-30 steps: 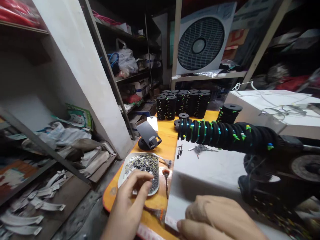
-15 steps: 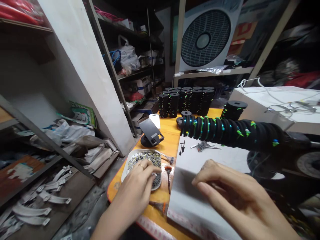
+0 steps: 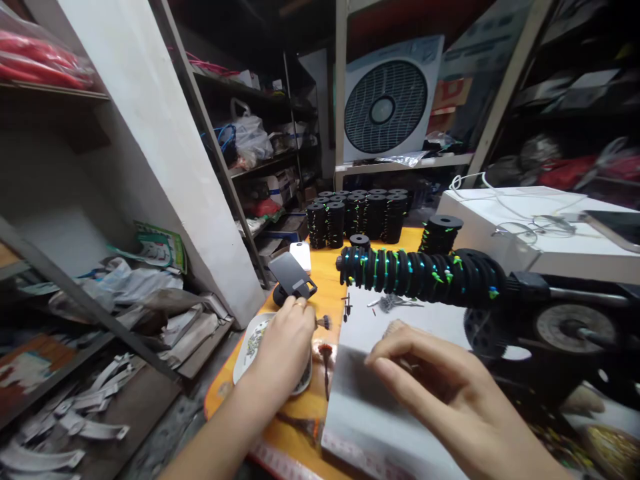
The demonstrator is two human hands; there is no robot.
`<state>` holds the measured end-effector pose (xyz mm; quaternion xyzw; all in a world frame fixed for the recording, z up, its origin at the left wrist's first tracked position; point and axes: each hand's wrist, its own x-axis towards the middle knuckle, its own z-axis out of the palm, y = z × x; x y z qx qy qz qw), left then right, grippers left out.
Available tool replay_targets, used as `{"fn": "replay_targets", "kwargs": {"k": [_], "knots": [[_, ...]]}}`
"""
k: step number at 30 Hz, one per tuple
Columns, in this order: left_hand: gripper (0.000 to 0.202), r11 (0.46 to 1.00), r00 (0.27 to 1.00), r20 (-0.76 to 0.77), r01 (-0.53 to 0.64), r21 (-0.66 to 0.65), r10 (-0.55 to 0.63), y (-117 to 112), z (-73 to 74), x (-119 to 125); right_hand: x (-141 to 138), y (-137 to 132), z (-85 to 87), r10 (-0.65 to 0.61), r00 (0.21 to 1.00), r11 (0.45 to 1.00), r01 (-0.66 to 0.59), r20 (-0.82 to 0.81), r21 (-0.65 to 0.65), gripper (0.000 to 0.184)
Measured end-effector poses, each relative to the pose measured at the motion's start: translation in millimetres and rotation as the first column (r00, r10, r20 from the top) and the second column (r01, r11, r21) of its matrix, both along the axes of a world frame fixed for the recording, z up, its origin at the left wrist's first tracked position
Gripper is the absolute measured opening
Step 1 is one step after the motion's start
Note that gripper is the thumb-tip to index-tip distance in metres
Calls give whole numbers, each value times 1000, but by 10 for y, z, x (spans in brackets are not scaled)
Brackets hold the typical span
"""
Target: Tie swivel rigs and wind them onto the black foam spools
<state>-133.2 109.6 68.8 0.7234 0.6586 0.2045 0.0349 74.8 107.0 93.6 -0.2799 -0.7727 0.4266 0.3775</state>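
My left hand [image 3: 287, 337] reaches over the white tray [image 3: 239, 360] of small grey and yellow beads. Its bent fingers cover the stem of a dark-tipped bundle [image 3: 324, 323] and seem closed on it. My right hand [image 3: 440, 393] hovers above the white board [image 3: 360, 400], thumb and forefinger pressed together; whatever lies between them cannot be made out. Beyond it, a horizontal spindle carries a row of black bands [image 3: 420, 273] with green and blue bits. An orange-tipped bundle [image 3: 326, 360] lies beside the board; another orange-tipped bundle [image 3: 305, 425] lies nearer me.
A phone stand [image 3: 293, 275] and a white phone [image 3: 300, 255] stand behind the tray. Several black-banded spools [image 3: 355, 217] fill the table's back. A grey tool [image 3: 393, 303] lies on the board. Right stands a white box [image 3: 540, 243] with glasses; a machine wheel [image 3: 567, 330] sits below.
My left hand has moved from the beads up to the dark-tipped bundle, which has shifted slightly. My right hand keeps its pinch. The whole view has shifted a little with my head.
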Motion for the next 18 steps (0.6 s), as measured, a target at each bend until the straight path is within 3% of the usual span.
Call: {"fn": "replay_targets", "kwargs": {"k": [2, 4, 6, 8, 10, 12, 14, 16, 18], "knots": [[16, 999, 991, 131, -36, 18, 34, -223, 13, -8, -26, 3, -39, 11, 1000, 999, -12, 13, 43, 15], [14, 998, 919, 391, -41, -37, 52, -425, -41, 19, -57, 1, -78, 8, 1000, 994, -10, 25, 106, 14], [25, 986, 588, 800, 25, -165, 119, -584, -138, 85, -88, -8, -103, 1, 1000, 987, -5, 27, 160, 13], [37, 970, 226, 957, 117, -212, 182, -695, -235, 177, -116, -23, -112, 5, 1000, 980, -10, 23, 197, 14], [43, 969, 43, 982, 160, -189, 184, -764, -296, 276, -138, -43, -115, 27, 999, 977, -31, 19, 211, 15], [43, 973, -36, 984, 159, -167, 174, -804, -316, 366, -151, -61, -124, 51, 999, 975, -54, 18, 216, 17], [40, 977, -56, 982, 123, -172, 180, -828, -316, 441, -154, -75, -144, 71, 997, 974, -75, 28, 215, 17], [39, 983, -16, 984, 41, -177, 178, -848, -324, 496, -148, -85, -165, 85, 995, 974, -93, 44, 207, 17], [37, 986, 109, 982, -91, -142, 152, -872, -355, 529, -140, -94, -178, 99, 993, 977, -108, 58, 186, 18]]}}
